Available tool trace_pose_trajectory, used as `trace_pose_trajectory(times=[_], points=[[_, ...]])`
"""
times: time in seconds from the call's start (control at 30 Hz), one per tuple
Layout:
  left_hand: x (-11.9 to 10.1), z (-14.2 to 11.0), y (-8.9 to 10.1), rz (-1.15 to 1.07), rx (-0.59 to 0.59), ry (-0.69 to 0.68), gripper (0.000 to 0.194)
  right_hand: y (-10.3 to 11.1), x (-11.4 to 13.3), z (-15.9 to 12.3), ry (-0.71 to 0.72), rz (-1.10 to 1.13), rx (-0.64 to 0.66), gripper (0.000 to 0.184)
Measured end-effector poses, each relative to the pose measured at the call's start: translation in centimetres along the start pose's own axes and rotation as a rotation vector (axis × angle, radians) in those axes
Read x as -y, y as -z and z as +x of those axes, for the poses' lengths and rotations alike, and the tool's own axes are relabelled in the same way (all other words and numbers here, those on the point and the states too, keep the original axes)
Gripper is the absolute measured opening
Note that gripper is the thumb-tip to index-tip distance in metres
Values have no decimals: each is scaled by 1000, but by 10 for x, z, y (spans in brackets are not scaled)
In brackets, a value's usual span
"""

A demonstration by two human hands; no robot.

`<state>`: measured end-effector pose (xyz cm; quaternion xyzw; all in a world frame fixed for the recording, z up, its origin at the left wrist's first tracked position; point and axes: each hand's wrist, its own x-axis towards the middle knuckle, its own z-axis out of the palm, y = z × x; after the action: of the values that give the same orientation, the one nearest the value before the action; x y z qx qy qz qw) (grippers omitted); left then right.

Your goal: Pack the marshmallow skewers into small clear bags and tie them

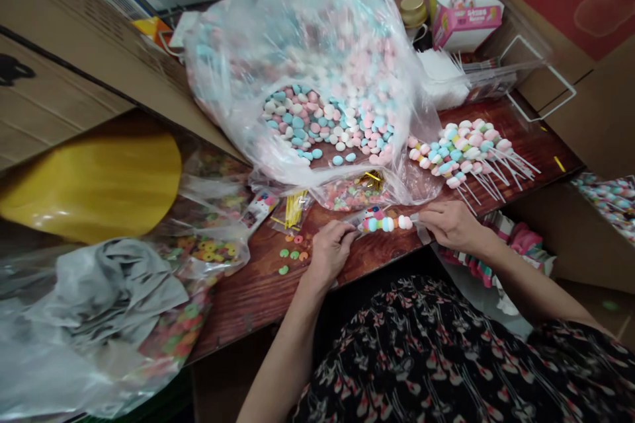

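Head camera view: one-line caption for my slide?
Left hand and right hand hold a candy skewer over a wooden table beside a clear candy bag.

Left hand (330, 252), right hand (450, 226) on a pastel candy skewer (384, 224) — plastic bag of candies (297, 33) behind

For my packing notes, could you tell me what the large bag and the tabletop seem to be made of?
The large bag looks like thin, clear, glossy plastic film: it creases and the pastel sweets show through. The tabletop looks like reddish-brown varnished wood, from its grain and sheen, though possibly laminate.
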<state>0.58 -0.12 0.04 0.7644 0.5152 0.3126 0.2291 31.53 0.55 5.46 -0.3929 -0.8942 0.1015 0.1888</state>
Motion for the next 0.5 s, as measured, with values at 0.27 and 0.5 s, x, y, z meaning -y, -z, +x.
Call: trace_pose_trajectory(times=[0.27, 0.5], points=[[3, -2, 0, 39, 33, -32, 13, 41, 14, 27, 216, -396, -91, 16], [4, -2, -1, 19, 25, -48, 13, 44, 12, 35, 231, -311, -112, 18]])
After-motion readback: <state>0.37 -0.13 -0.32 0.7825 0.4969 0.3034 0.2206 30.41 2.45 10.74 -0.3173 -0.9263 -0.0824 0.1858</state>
